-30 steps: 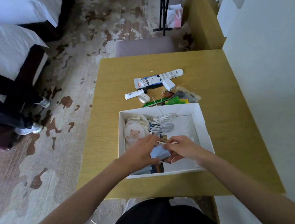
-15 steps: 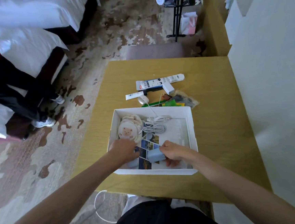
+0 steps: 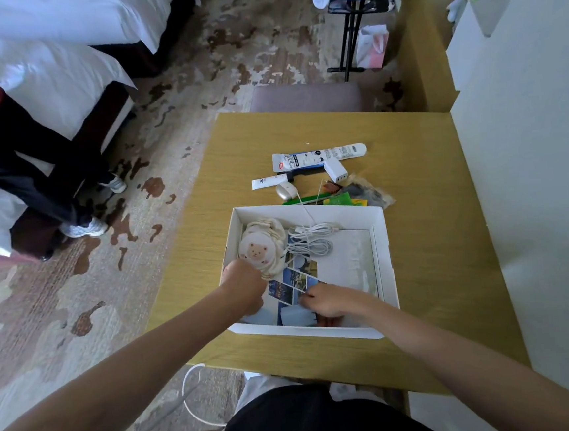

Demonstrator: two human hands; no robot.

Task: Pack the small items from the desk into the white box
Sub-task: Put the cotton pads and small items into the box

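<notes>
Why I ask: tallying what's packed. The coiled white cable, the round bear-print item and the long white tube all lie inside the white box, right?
Not quite. The coiled white cable and the round bear-print item lie inside the white box, but the head view shows the long white tube on the desk beyond the box's far wall, not yet packed.

The white box [image 3: 381, 241] lies open toward the near edge of the bench.

- **Far-left corner:** a round bear-print pouch [image 3: 256, 252].
- **Beside the pouch:** a coiled white cable [image 3: 309, 244].
- **Against the near wall:** a pale blue block [image 3: 295, 315].

A white tube [image 3: 319, 155], a white charger [image 3: 336, 172] and green packets [image 3: 342, 199] lie on the bench just beyond the far wall.
</notes>
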